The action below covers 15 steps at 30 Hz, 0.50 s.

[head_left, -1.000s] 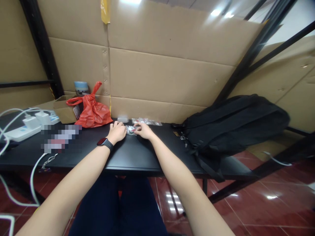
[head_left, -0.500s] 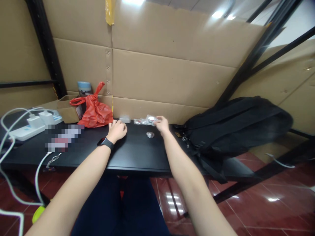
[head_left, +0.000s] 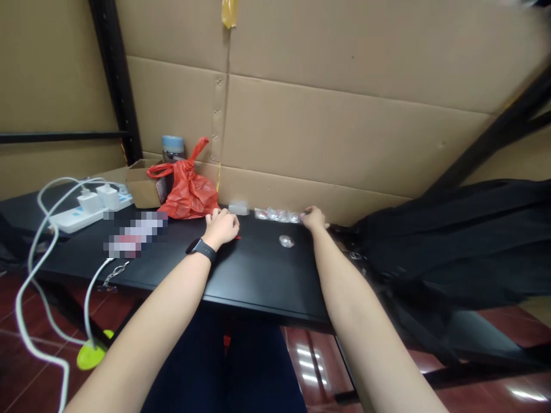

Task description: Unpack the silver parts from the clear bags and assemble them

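My left hand (head_left: 222, 225) rests on the black table, palm down with its fingers curled. A small red tip (head_left: 238, 237) shows beside it; whatever lies under the fingers is hidden. At the back of the table, a row of small clear packets (head_left: 279, 215) with silvery and reddish round contents lies against the cardboard. My right hand (head_left: 315, 219) pinches the row's right end, its fingertips partly hidden. In front of the row, a round clear piece (head_left: 286, 241) lies by itself. Behind my left hand is a translucent whitish piece (head_left: 238, 207).
A tied red plastic bag (head_left: 189, 192) stands left of my hands, beside a small cardboard box (head_left: 144, 184) and a blue-lidded container (head_left: 173, 146). Further left, a white power strip (head_left: 75, 219) trails cables. A black backpack (head_left: 469, 246) occupies the right side.
The view has shifted right in the scene's frame. My right hand has lowered the packet end, and the packets now lie in a straighter row. A red tip has appeared by my left hand.
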Tool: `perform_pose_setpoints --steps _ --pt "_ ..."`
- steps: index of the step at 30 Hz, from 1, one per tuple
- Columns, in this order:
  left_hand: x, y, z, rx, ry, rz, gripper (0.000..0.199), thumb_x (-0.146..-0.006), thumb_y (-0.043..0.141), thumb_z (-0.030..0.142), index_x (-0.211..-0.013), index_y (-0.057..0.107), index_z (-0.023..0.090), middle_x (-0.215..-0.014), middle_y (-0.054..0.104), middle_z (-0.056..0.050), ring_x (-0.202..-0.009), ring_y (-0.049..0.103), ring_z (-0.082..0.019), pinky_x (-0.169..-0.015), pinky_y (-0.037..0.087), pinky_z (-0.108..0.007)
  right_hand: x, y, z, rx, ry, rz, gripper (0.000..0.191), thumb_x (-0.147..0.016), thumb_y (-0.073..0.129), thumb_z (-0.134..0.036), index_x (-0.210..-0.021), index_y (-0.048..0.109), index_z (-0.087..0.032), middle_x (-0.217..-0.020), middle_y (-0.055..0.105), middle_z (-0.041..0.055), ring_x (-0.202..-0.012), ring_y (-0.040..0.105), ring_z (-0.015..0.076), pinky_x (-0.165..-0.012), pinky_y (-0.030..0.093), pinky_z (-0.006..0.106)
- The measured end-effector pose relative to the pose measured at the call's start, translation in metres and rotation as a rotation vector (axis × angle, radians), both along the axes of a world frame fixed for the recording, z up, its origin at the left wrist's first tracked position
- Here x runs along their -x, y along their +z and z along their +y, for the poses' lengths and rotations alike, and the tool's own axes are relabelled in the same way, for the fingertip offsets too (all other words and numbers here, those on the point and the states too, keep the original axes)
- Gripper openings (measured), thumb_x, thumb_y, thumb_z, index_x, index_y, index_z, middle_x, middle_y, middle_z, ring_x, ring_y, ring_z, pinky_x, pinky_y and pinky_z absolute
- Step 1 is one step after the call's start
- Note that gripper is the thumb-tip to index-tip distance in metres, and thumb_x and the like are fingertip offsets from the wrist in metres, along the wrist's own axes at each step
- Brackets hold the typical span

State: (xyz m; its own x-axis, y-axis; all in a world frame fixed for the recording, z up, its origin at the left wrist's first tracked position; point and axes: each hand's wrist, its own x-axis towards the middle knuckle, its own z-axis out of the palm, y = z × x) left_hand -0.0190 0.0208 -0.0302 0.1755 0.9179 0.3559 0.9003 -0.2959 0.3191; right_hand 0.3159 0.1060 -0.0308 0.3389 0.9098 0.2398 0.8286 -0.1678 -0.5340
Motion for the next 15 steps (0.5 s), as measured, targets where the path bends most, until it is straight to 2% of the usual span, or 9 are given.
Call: perform_pose_setpoints --steps 3,5,8,10,11,13,15 --pt "0.004 0.001 0.003 -0.020 0.012 0.008 0.019 -0.088 0.054 0.028 -0.093 0.073 0.027 -0.115 0.064 -0.009 -0.114 0.045 -0.032 -0.094 0.037 -0.048 -0.007 -0.014 -0.003 -0.063 -0.191 0.006 0.026 -0.084 0.064 -0.027 -0.110 0.059 -0.027 -0.122 0.066 0.0117 -0.119 0.054 0.0335 -0.104 0.030 0.054" --pt "0.009 0.004 0.005 -0.021 0.029 0.014 0.020 -0.088 0.054 0.026 -0.095 0.073 0.027 -0.115 0.065 -0.009 -0.113 0.047 -0.032 -0.094 0.037 -0.048 -0.012 -0.016 -0.009 -0.108 -0.186 0.015 0.022 -0.086 0.063 -0.027 -0.108 0.061 -0.025 -0.120 0.067 0.0113 -0.117 0.057 0.0315 -0.102 0.034 0.050" --pt "0.021 0.011 0.008 0.041 -0.010 0.027 0.015 -0.083 0.062 0.030 -0.088 0.076 0.027 -0.110 0.068 -0.009 -0.112 0.049 -0.035 -0.093 0.039 -0.048 -0.011 -0.013 -0.026 -0.104 0.012 0.055 0.013 -0.087 0.061 -0.023 -0.098 0.066 -0.019 -0.107 0.070 0.0126 -0.103 0.062 0.0259 -0.093 0.042 0.039" --pt "0.028 0.014 0.009 0.078 -0.120 0.025 0.014 -0.075 0.072 0.037 -0.085 0.078 0.028 -0.107 0.070 -0.008 -0.109 0.051 -0.035 -0.092 0.040 -0.047 -0.004 -0.010 -0.041 -0.076 0.144 0.068 0.009 -0.085 0.066 -0.025 -0.091 0.069 -0.018 -0.095 0.072 0.0092 -0.090 0.064 0.0203 -0.087 0.046 0.032" --pt "0.030 0.014 0.010 0.088 -0.198 0.024 0.016 -0.072 0.075 0.038 -0.085 0.079 0.029 -0.105 0.071 -0.007 -0.107 0.053 -0.034 -0.092 0.041 -0.045 0.000 -0.009 -0.049 -0.057 0.213 0.072 0.012 -0.082 0.071 -0.029 -0.088 0.070 -0.019 -0.091 0.072 0.0067 -0.084 0.065 0.0185 -0.084 0.047 0.030" --pt "0.031 0.012 0.011 0.078 -0.298 0.020 0.017 -0.067 0.077 0.035 -0.083 0.080 0.030 -0.102 0.072 -0.006 -0.102 0.054 -0.031 -0.089 0.042 -0.040 0.011 -0.007 -0.063 0.006 0.420 0.090 0.029 -0.074 0.081 -0.036 -0.095 0.072 -0.019 -0.093 0.072 0.0057 -0.083 0.065 0.0181 -0.082 0.049 0.030" --pt "0.029 0.007 0.012 0.047 -0.294 0.018 0.012 -0.065 0.077 0.034 -0.076 0.079 0.029 -0.096 0.072 -0.006 -0.098 0.055 -0.030 -0.087 0.042 -0.039 0.020 -0.005 -0.071 0.045 0.510 0.113 0.046 -0.062 0.089 -0.036 -0.101 0.073 -0.018 -0.098 0.071 0.0068 -0.082 0.066 0.0179 -0.079 0.050 0.028"
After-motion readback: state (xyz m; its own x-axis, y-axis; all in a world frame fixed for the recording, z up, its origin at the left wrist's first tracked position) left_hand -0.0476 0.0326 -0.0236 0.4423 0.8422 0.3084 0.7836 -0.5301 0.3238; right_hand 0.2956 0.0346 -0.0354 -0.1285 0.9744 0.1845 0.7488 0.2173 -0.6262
